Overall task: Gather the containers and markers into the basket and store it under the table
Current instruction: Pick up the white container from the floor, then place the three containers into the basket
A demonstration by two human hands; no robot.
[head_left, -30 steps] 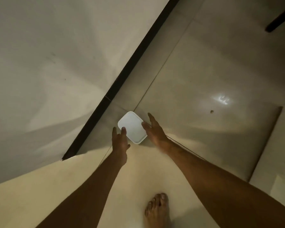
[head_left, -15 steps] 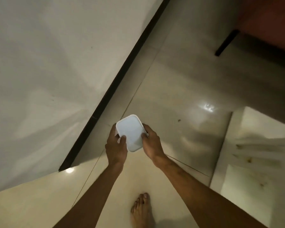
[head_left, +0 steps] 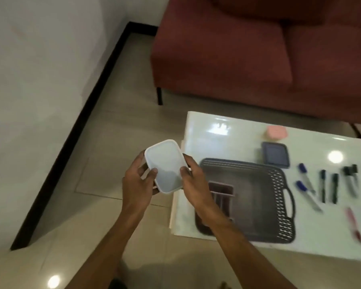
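Note:
A white lidded container (head_left: 165,165) is held in the air over the floor, just left of the white table (head_left: 221,130). My left hand (head_left: 139,180) grips its left side and my right hand (head_left: 193,181) grips its right side. A dark grey basket (head_left: 256,197) with a handle lies on the table, a brown divider (head_left: 222,191) inside it. Beyond it sit a dark blue container (head_left: 276,154) and a pink container (head_left: 276,132). Several markers (head_left: 329,187) lie to the basket's right, including a red one (head_left: 353,225).
A dark red sofa (head_left: 248,49) stands behind the table. A white wall with a black skirting board (head_left: 77,126) runs along the left. Beige floor tiles lie between the wall and the table.
Both hands closed on the white container on the floor and lifted it. The view swung up and right, so the table, basket and sofa came into sight.

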